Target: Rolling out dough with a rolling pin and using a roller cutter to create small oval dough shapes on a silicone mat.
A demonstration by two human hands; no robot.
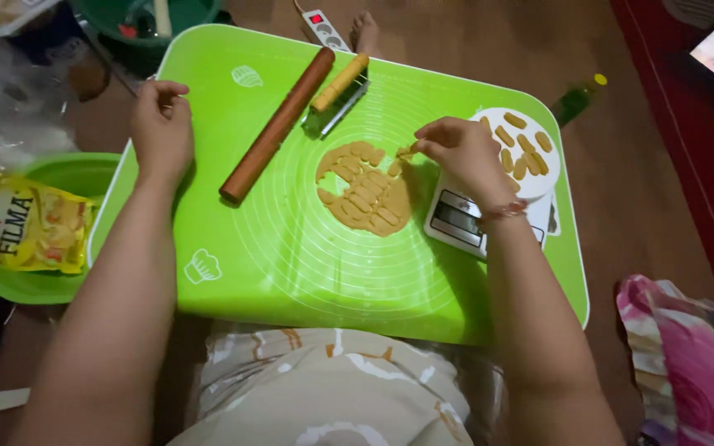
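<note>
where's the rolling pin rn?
In the head view, the long brown wooden rolling pin lies diagonally on the green silicone mat, left of centre, between the left hand and the flat tan dough sheet.

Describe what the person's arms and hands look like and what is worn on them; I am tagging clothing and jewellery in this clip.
Both forearms are bare, no sleeves in view. The right hand has a thin beaded bracelet at the wrist. The left hand shows no jewellery.
</note>
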